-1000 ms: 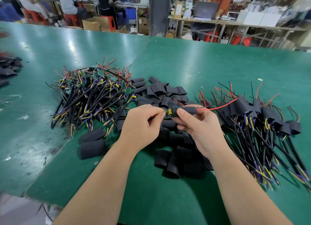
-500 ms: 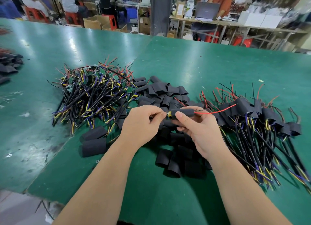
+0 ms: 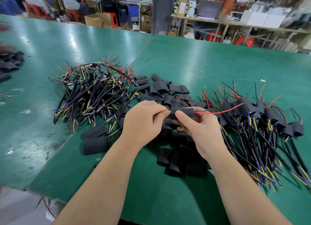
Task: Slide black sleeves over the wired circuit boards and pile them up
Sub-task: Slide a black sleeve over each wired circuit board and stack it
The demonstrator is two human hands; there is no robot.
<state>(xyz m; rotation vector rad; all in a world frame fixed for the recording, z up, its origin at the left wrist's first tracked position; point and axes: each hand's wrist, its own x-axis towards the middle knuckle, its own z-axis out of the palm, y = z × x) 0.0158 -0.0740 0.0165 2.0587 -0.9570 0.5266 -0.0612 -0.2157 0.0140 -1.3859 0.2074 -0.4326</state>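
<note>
Nearest: loose black sleeves (image 3: 175, 160) heaped on the green surface (image 3: 185, 60) between the forearms, two more sleeves (image 3: 95, 141) off to the left. Both hands are up off the surface above that heap. The sleeve in work (image 3: 184, 111) lies level between them. The right hand (image 3: 202, 130) grips it, thumb across the near face, other fingers (image 3: 183, 129) curled under and behind. Left hand (image 3: 143, 122): fingers pressed together, pinching the wiring at the sleeve's left mouth, tips touching its edge. A red wire (image 3: 218, 111) and a black one stick out the right end. Board hidden inside, can't tell how deep. Left: pile of bare wired boards (image 3: 94, 92). Right: pile of sleeved boards (image 3: 262, 117). Far sleeves (image 3: 161, 88) behind the hands. Background blurred: cardboard boxes (image 3: 94, 20), laptop (image 3: 209, 10).
</note>
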